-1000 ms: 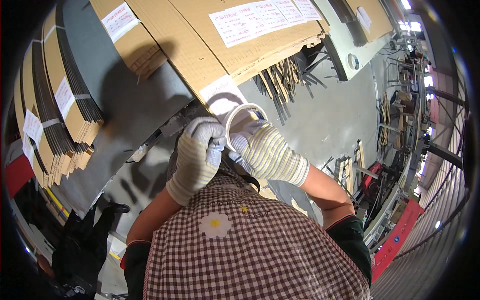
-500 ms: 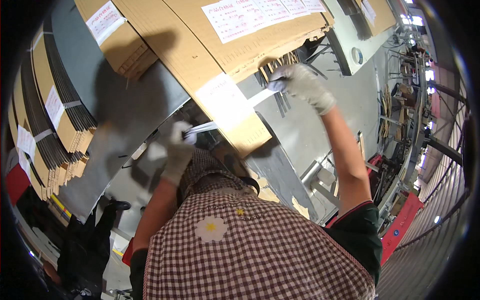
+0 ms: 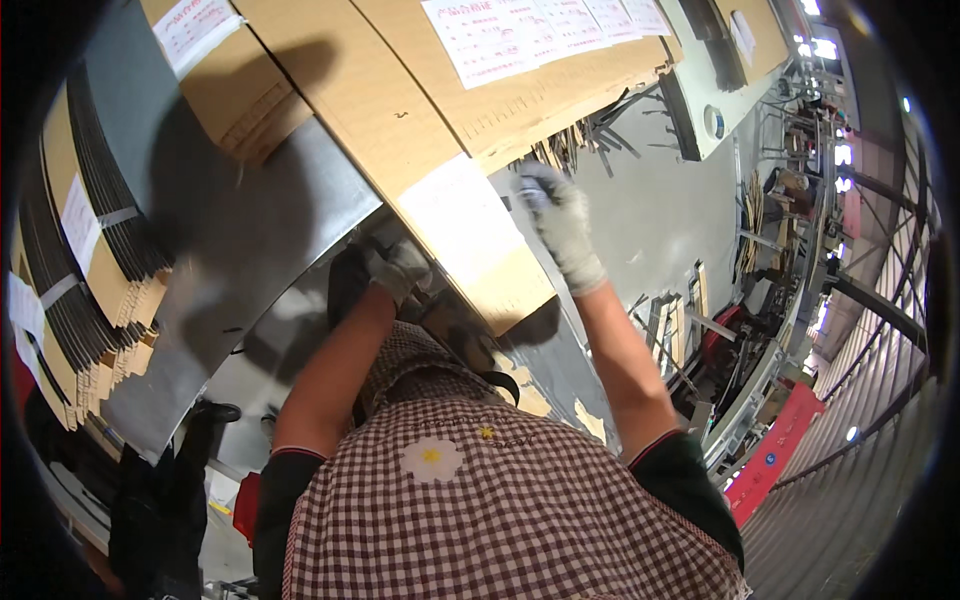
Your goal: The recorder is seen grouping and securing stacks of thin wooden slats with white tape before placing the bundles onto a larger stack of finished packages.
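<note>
A long cardboard stack runs toward me over the table edge, with a bright white paper sheet near its close end. My left hand, in a pale work glove, is at the stack's left side, low by its edge; its fingers are partly hidden and blurred. My right hand, gloved with darker fingertips, is on the other side, close to the sheet's right edge. Motion smears its fingers, and I cannot make out anything in them. The clear strip is no longer visible stretched between the hands.
More cardboard with printed sheets lies ahead. Bundled dark strips with cardboard are stacked on the grey table at left. A tape roll sits on a pale surface at far right. A person in dark clothes stands lower left.
Half a second ago both hands held a shiny strip taut across the sheet. Since then my right hand has dropped nearer the stack, and my left hand has moved right against its side.
</note>
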The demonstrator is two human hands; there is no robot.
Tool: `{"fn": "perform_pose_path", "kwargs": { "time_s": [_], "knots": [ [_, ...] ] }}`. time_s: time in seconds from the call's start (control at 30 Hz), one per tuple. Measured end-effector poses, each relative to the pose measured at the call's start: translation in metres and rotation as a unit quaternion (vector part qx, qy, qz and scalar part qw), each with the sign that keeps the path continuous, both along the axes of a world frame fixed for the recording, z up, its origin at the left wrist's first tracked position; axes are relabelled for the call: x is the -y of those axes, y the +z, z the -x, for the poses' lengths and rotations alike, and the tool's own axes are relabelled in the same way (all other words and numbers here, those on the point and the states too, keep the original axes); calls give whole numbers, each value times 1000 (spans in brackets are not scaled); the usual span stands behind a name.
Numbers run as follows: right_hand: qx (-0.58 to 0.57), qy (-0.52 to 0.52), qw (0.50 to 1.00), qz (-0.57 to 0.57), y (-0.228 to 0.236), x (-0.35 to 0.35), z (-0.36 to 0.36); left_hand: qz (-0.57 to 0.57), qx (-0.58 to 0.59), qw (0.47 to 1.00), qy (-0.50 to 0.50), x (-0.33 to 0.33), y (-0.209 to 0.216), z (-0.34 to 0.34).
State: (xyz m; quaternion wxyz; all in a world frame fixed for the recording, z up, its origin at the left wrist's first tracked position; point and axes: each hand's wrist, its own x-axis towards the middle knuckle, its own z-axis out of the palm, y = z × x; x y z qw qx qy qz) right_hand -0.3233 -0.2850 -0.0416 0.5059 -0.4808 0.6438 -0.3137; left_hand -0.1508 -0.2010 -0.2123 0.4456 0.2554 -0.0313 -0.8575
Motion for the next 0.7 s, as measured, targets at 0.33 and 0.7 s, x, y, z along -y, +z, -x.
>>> {"fn": "perform_pose_path", "kwargs": {
  "time_s": [0.33,0.7],
  "knots": [
    [-443,255,842,174,67,-69,-94,-350,-173,899,198,-5,-26,-31],
    [-222,246,916,225,82,-48,-64,265,410,850,201,-12,203,-35]
  ]
}}
